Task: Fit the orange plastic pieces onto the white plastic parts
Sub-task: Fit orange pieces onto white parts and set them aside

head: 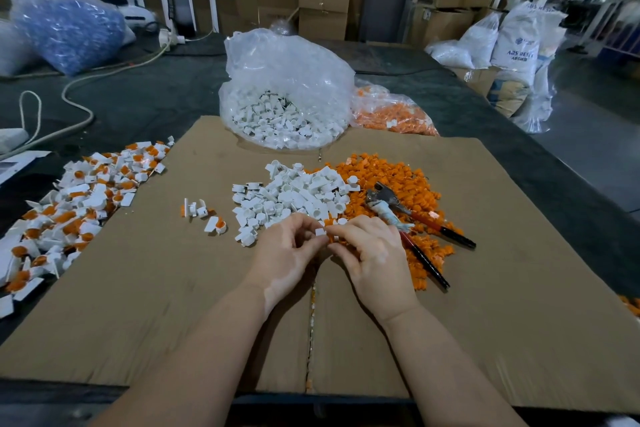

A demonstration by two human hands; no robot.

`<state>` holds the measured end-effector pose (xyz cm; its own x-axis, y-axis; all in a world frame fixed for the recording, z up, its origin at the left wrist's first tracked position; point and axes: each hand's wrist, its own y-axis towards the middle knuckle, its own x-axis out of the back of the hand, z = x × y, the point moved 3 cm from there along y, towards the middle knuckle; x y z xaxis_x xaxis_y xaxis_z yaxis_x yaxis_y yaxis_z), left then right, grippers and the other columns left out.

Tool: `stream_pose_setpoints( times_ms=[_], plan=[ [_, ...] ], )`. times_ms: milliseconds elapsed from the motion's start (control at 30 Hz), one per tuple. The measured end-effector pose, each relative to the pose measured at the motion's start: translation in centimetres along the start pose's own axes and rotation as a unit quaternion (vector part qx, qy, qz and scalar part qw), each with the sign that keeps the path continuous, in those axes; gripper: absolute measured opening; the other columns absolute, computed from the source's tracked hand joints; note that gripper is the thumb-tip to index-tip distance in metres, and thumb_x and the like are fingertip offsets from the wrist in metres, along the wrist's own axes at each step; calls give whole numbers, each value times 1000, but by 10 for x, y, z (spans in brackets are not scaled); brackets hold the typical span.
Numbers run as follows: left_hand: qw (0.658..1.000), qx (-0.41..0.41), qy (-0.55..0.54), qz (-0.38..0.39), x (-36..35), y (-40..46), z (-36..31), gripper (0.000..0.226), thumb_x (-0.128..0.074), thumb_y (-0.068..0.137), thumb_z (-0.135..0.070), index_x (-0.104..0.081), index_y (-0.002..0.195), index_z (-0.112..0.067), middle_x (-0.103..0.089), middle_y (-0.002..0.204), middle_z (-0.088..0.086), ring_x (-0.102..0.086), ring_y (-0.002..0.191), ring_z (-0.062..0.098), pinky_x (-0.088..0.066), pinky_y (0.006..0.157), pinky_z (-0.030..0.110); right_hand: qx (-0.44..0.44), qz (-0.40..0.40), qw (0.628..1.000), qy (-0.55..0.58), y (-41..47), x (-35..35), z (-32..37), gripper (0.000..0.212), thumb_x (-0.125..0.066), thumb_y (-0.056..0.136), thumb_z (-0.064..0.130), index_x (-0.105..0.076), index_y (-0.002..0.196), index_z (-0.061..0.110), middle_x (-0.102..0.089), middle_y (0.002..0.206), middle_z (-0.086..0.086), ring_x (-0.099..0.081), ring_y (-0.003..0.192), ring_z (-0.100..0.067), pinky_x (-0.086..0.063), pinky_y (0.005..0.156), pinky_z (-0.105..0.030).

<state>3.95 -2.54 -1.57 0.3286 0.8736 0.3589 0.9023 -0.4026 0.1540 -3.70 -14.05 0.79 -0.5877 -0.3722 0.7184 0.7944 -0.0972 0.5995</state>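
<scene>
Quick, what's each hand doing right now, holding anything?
Left hand: fingers pinch a small white plastic part.
Right hand: fingers curled, pinching an orange piece against that white part.

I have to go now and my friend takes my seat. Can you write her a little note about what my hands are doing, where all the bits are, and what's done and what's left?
Left hand pinches a white part. Right hand pinches an orange piece against it; whether it is seated is hard to tell.
Loose white parts lie just ahead on the cardboard, loose orange pieces to their right, with pliers on top. Bags at the back hold more white parts and orange pieces.
Done: the joined pile at far left, plus a few near the middle.
Left: this pair, then both loose piles and the bags.
</scene>
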Motion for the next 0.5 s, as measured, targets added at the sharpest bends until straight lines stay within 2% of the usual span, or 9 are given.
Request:
stream_pose_setpoints(
  times_ms=[167,300,333,400,500],
  plan=[
    [1000,-10,8,-9,1,0,-3,14,-67,83,-14,-59,78,-24,-56,67,-6,-49,59,1,-36,54,8,-15,-8,1000,-5,-1,-2,-2,24,-71,76,20,-70,99,12,-65,89,-2,-61,85,-23,-40,77,-34],
    [1000,-2,-13,-6,2,-1,-4,15,-67,83,-12,-59,77,-23,-55,65,-7,-50,55,-2,-37,54,7,-108,-82,987,-83,1,8,-12,25,-62,85,22,-67,107,10,-67,102,-5,-60,99,-26,-37,87,-39],
    [1000,-1,-9,-3,2,-2,-4,15,-66,83,-13,-58,77,-23,-55,65,-7,-50,57,-1,-37,54,7,-155,-73,977,-124,1,11,-18,28,-59,88,22,-63,113,10,-65,109,-7,-57,105,-27,-35,92,-42],
    [1000,-1,-6,3,2,-2,-5,13,-66,84,-14,-59,78,-23,-56,67,-6,-50,60,2,-37,55,7,-266,23,941,-206,2,16,-32,41,-50,92,28,-49,130,14,-53,128,-7,-45,121,-25,-22,105,-46],
    [1000,-2,-12,2,2,-1,-6,14,-66,84,-12,-58,77,-23,-55,65,-6,-49,56,-2,-37,53,6,-346,142,897,-234,2,23,-49,54,-42,88,35,-35,138,16,-34,145,-5,-28,134,-26,-7,110,-54]
  ],
)
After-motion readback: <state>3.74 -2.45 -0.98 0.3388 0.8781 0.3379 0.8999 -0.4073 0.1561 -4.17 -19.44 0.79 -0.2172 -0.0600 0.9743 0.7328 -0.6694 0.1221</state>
